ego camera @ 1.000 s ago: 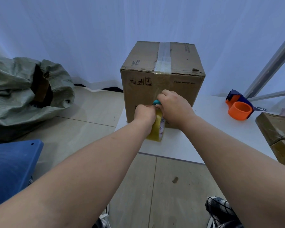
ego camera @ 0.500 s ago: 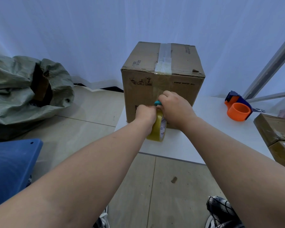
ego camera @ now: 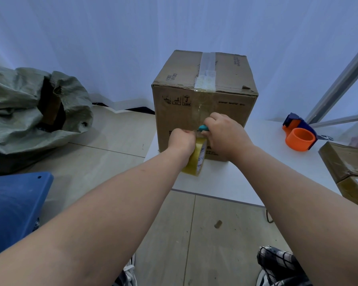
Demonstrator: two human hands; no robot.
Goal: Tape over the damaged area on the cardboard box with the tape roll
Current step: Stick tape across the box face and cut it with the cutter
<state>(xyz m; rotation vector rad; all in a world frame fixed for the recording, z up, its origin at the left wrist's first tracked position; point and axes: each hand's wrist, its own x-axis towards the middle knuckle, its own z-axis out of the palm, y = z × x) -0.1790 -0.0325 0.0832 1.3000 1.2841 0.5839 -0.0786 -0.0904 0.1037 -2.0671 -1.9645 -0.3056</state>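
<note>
Mid-frame on the white desk, clear strip already down the brown cardboard box front, left hand fingers clamped around yellowish tape roll, right hand pinching a teal cutter; cutting and smoothing seemingly left.

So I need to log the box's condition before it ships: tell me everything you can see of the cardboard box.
The cardboard box is brown corrugated card, roughly cubic, standing upright at the white table's left end. Clear tape runs along its top seam and down the front face. The top front edge looks crumpled, with a small tear near the right corner. Handling symbols and dark print mark the front. The left hand, holding the tape roll, and the right hand are at its front face.
</note>
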